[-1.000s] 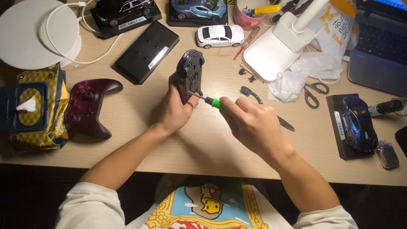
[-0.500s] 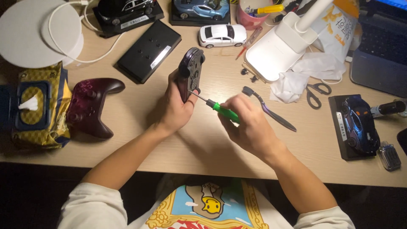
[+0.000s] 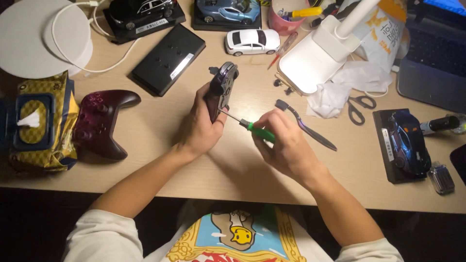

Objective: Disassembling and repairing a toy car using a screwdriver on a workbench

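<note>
Green screwdriver (image 3: 256, 131) meets one of two controllers (image 3: 221, 94).

Illumination is warm and moderate, strongest on the desk surface (image 3: 233, 165) around the grip. Soft shadows fall below the forearms, toward the near desk edge. Beneath that edge the view is dark. The white disc (image 3: 34, 39) far left of the grip shows mild glare. Focus is adequate, with slight softness and noise.
</note>
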